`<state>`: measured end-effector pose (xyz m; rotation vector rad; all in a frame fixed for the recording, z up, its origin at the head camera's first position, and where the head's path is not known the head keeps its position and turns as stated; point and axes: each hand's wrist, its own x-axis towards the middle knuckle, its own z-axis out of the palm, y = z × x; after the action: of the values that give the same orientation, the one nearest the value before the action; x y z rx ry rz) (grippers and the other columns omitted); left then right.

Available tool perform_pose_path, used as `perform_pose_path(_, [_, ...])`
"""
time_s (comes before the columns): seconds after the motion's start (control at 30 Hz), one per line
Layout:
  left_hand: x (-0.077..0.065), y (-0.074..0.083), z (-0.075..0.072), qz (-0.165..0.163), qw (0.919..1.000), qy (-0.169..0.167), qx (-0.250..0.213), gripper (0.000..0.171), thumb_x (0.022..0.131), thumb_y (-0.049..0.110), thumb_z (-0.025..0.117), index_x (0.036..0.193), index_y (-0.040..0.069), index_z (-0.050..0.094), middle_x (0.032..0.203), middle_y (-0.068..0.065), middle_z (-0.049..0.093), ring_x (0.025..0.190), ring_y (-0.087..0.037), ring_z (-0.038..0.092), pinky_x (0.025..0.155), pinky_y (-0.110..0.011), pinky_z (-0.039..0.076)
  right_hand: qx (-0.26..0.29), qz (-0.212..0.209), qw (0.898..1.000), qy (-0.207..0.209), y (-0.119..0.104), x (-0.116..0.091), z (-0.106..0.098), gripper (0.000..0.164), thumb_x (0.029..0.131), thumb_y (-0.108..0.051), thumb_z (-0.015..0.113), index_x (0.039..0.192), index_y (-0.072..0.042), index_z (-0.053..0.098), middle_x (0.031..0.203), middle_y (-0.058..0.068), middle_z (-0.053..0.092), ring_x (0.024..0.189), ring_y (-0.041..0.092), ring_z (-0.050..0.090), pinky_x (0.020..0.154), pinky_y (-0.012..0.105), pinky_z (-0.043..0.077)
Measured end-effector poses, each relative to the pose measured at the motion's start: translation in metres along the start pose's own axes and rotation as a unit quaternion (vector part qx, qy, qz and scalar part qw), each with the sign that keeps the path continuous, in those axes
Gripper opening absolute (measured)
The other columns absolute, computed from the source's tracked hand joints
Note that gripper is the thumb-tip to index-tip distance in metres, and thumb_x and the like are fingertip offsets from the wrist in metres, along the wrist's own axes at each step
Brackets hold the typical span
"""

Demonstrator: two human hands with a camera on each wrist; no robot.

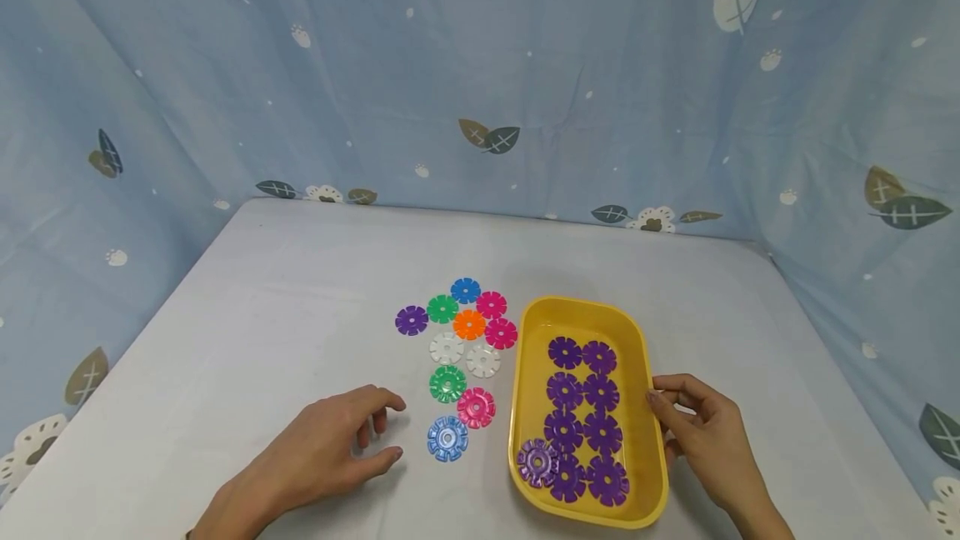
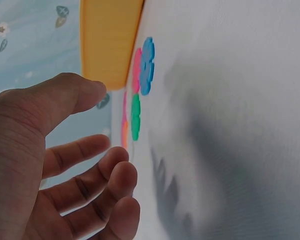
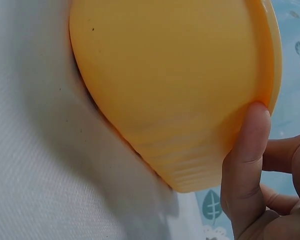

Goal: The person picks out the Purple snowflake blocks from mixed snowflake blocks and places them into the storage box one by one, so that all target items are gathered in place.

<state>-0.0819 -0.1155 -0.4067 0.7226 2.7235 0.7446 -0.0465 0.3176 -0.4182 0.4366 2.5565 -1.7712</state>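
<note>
A yellow plastic tray (image 1: 651, 473) stands on the table, holding several purple snowflake building discs (image 1: 602, 432) in two columns. One more purple disc (image 1: 538, 462) overlaps them at the tray's near left corner. My right hand (image 1: 705, 436) holds the tray's right rim, its thumb (image 3: 250, 145) against the wall just below the edge. The left hand (image 1: 322, 448) hovers over the table with relaxed, parted fingers and nothing in them. Nearest to it lies a blue disc (image 1: 447, 438), with a pink disc (image 1: 476, 407) and a green disc (image 1: 447, 384) beyond.
Farther back, left of the tray, lie two clear discs (image 1: 483, 361), an orange disc (image 1: 469, 324), a purple disc (image 1: 412, 320) and other coloured ones. A white cloth covers the table (image 1: 315, 290). Blue leaf-patterned curtains (image 1: 420, 90) hang around its back and sides.
</note>
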Motion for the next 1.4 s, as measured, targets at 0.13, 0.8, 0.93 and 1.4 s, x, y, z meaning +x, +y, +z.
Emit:
perform_pose_path(0.13, [0.003, -0.002, -0.002, 0.006, 0.9999, 0.007, 0.010, 0.041, 0.082, 0.037, 0.081, 0.117, 0.021, 0.067, 0.085, 0.017, 0.055, 0.070, 0.001, 0.050, 0.062, -0.021, 0.048, 0.009, 0.004, 1.000, -0.002, 0.000, 0.000, 0.000, 0.038, 0.097, -0.024, 0.068, 0.121, 0.004, 0.058, 0.098, 0.018, 0.063, 0.063, 0.023, 0.065, 0.050, 0.041, 0.056])
perform_pose_path(0.8, [0.015, -0.008, -0.012, 0.019, 0.9990, 0.026, 0.032, 0.043, 0.081, 0.033, 0.083, 0.118, 0.018, 0.067, 0.085, 0.015, 0.057, 0.068, 0.000, 0.050, 0.060, -0.021, 0.047, 0.049, 0.023, 0.998, -0.011, -0.003, 0.001, -0.001, 0.037, 0.096, -0.013, 0.069, 0.125, 0.006, 0.057, 0.098, 0.016, 0.063, 0.064, 0.021, 0.063, 0.048, 0.041, 0.055])
perform_pose_path(0.93, [0.019, -0.010, -0.015, 0.032, 0.9981, 0.034, 0.041, 0.044, 0.080, 0.032, 0.083, 0.118, 0.017, 0.067, 0.085, 0.014, 0.058, 0.067, -0.001, 0.050, 0.058, -0.021, 0.046, 0.045, 0.019, 0.999, -0.010, -0.002, 0.001, -0.001, 0.036, 0.096, -0.014, 0.068, 0.125, 0.006, 0.057, 0.099, 0.017, 0.062, 0.063, 0.021, 0.063, 0.048, 0.040, 0.055])
perform_pose_path(1.4, [0.049, -0.029, -0.018, 0.052, 0.9954, 0.054, 0.060, 0.042, 0.082, 0.027, 0.083, 0.118, 0.014, 0.067, 0.089, 0.009, 0.061, 0.067, -0.003, 0.049, 0.059, -0.022, 0.045, 0.039, 0.017, 0.999, -0.002, -0.001, 0.001, 0.000, 0.033, 0.097, -0.010, 0.066, 0.125, 0.005, 0.058, 0.098, 0.016, 0.063, 0.062, 0.022, 0.063, 0.047, 0.038, 0.054])
